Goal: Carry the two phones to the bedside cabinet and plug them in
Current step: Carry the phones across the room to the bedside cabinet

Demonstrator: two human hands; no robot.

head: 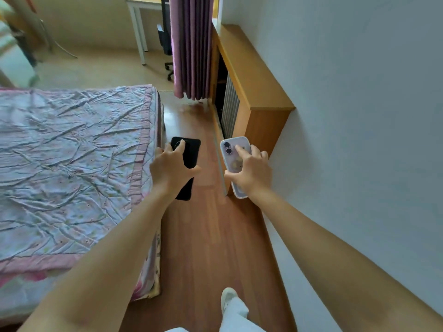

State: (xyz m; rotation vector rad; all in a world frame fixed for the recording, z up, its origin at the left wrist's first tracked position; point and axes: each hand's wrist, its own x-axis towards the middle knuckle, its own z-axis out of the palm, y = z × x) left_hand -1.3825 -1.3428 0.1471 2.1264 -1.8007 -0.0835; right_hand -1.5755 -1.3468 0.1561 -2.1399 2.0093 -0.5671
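Note:
My left hand (171, 167) grips a black phone (190, 155), back side up, held out over the wooden floor beside the bed. A lilac phone in a clear case (231, 154) sits in my right hand (251, 173), camera end pointing away from me. Both arms reach forward at about the same height, the phones roughly a hand's width apart. No bedside cabinet and no charging cable show in this view.
A bed with a crumpled pink and white quilt (72, 152) fills the left. A wooden radiator cover (254, 75) runs along the white wall on the right. Purple curtains (191, 46), a white desk (141, 22) and an office chair stand ahead. A narrow strip of wooden floor (206, 236) lies between bed and wall.

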